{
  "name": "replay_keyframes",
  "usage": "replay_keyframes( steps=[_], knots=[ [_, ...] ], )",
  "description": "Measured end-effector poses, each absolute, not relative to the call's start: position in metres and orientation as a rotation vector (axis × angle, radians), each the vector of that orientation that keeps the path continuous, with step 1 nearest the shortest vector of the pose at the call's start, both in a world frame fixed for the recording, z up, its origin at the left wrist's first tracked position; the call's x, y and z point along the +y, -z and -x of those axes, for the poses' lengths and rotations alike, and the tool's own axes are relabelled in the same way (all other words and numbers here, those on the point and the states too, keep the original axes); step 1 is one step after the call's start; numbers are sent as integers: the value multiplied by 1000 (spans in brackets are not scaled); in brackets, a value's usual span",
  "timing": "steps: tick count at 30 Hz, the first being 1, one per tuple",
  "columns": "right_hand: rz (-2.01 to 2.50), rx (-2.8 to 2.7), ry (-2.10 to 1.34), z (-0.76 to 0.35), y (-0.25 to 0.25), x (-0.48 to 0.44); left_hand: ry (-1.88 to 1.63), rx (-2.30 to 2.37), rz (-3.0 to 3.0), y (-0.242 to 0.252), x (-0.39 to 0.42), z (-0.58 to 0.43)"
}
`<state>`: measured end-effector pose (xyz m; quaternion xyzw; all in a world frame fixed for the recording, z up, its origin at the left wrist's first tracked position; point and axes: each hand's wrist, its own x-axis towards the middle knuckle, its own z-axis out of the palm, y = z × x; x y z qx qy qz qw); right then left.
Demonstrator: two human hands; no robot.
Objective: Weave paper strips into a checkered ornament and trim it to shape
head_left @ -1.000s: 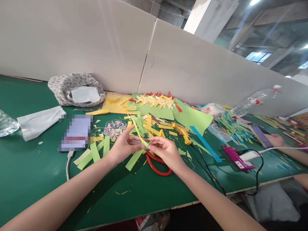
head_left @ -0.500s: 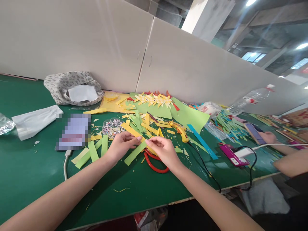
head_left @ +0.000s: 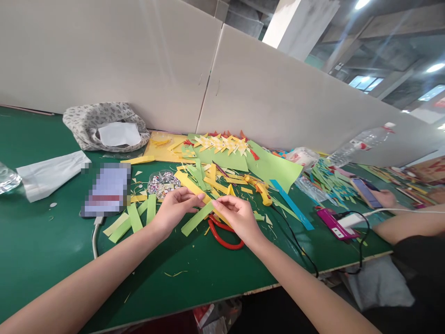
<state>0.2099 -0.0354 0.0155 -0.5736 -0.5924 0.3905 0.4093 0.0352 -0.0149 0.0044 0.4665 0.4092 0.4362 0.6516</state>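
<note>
My left hand [head_left: 179,208] is closed, pinching a yellow paper strip [head_left: 188,182] between thumb and fingers. Opposite it, my right hand [head_left: 237,214] grips the same crossed pieces, its thumb pressing where a green paper strip [head_left: 196,220] meets the yellow one. The green strip slants down to the left below my fingertips. Part of the join is hidden by my fingers. Just beneath my right hand, red-handled scissors [head_left: 225,241] lie on the green table [head_left: 167,287]. Loose green strips [head_left: 135,219] lie left of my left hand.
A yellow glue gun [head_left: 260,189] with a black cord lies to the right. Behind are woven paper fish [head_left: 222,144] on green sheets, and a case of small beads or eyes [head_left: 162,182]. A phone [head_left: 107,190] charges at left. At right, another person's hand [head_left: 385,198] is by a phone.
My hands keep hold of the crossed strips, shifting only slightly. The other person's arm at right has moved inward over the table edge.
</note>
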Motion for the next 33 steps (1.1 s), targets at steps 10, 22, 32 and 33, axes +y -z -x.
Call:
replay_keyframes(
  steps=[10, 22, 32, 33],
  knots=[
    [1443, -1518, -966, -212, -15, -35, -1026, 739, -931, -5, -12, -35],
    [1416, -1511, -1036, -214, -14, -35, -1010, 747, -1011, -9, -16, -34],
    [1416, -1616, -959, -211, -15, -38, -871, 903, -1162, 0, -16, -40],
    [1417, -1606, -947, -211, -16, -38, -880, 908, -1165, 0, -16, -40]
  ],
)
